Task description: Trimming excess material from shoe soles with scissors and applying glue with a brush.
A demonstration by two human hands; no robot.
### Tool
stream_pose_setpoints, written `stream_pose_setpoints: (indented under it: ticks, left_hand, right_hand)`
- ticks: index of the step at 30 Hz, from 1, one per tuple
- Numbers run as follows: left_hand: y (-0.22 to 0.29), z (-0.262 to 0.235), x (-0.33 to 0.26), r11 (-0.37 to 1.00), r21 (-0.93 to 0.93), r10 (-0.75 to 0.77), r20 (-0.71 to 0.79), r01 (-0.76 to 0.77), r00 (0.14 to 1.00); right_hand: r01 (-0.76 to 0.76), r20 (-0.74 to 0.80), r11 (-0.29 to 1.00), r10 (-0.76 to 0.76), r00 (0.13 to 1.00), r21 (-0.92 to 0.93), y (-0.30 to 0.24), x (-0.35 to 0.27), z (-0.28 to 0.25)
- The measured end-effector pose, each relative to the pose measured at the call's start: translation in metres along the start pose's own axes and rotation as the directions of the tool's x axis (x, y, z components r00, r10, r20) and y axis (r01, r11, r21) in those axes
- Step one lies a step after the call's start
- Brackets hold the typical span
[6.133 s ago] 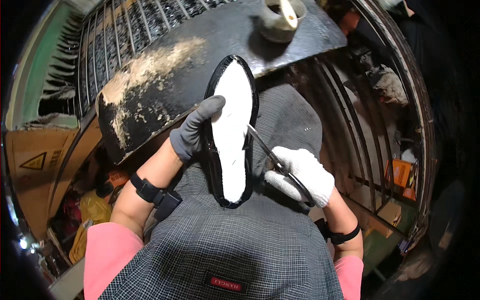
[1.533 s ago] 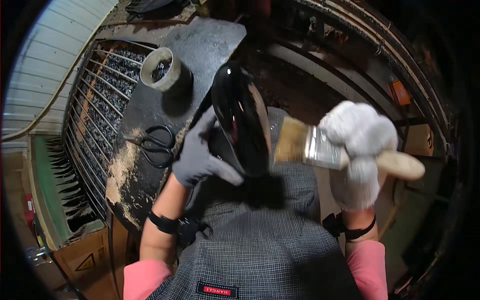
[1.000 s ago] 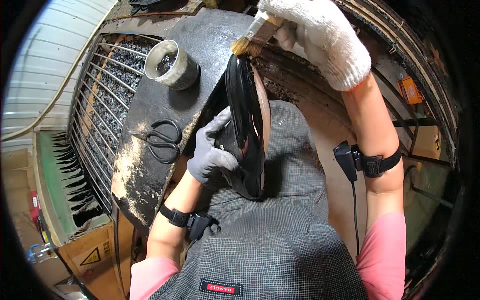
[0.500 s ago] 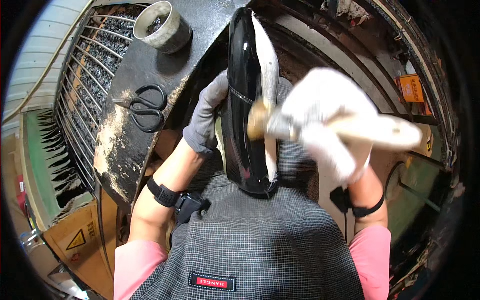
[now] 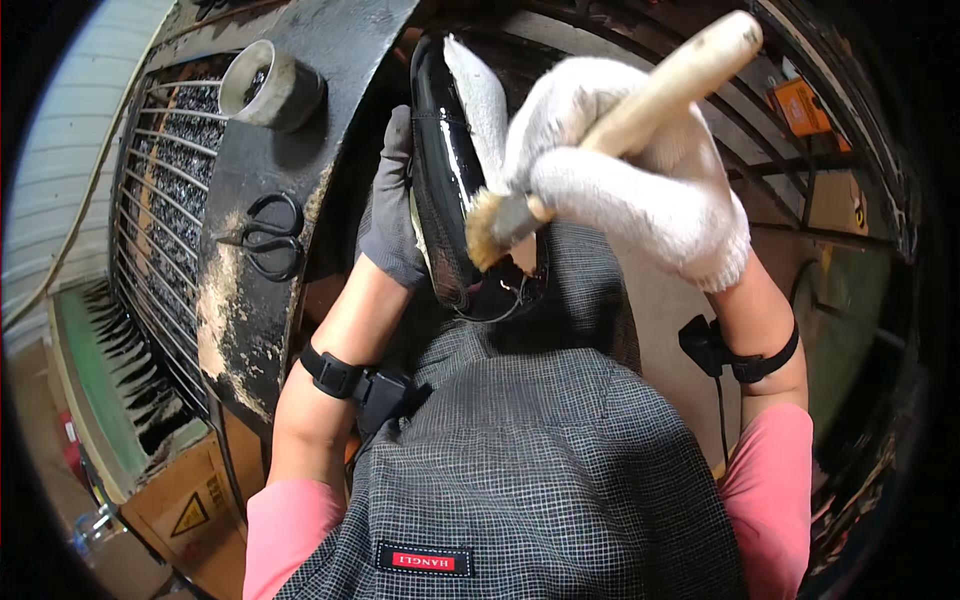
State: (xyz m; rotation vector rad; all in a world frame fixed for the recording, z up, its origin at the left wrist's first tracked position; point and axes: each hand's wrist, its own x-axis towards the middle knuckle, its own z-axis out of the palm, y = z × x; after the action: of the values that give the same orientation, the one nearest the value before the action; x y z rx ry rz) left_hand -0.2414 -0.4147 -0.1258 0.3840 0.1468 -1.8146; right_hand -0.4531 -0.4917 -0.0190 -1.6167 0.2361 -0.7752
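Note:
A glossy black shoe [image 5: 429, 130] stands lengthwise over my lap, its toe end pointing away and its pale underside [image 5: 478, 100] facing right. In a grey glove, my left hand [image 5: 393, 200] is closed on the shoe's left side; most of its fingers are hidden behind it. My right hand [image 5: 630, 170], in a white knitted glove, is wrapped round a brush [image 5: 690, 75] with a thick pale wooden handle. The brush's tan bristles [image 5: 485, 232] lie at the shoe's edge near the heel end, seeming to touch it. The handle slants up to the right.
Left of the shoe, a dark worn bench holds black-handled scissors [image 5: 270, 236] and a stained cup [image 5: 280, 92] with dark matter inside. Beyond it is a metal-barred rack [image 5: 170, 160]. An orange box [image 5: 800, 107] sits at the far right behind dark bars. A checked apron [image 5: 520, 450] covers my lap.
The brush handle has swung from pointing right to pointing up and right. Its bristles have moved slightly left. The shoe has shifted left and turned a little in my left hand.

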Motion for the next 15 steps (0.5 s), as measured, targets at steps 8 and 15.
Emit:
stream_pose_setpoints:
  ticks: [8,15]
  left_hand:
    - [-0.033,-0.009,0.010,0.974,0.187,0.121,0.040,-0.127,0.992]
    - [-0.047,0.034,0.006,-0.773,0.628,0.225,0.410,-0.095,0.884]
  right_hand:
    - [0.007,0.070,0.997,-0.002,0.998,-0.081,-0.004,-0.027,-0.021]
    - [-0.132,0.024,0.957,0.130,0.991,0.258,0.044,-0.013,-0.050]
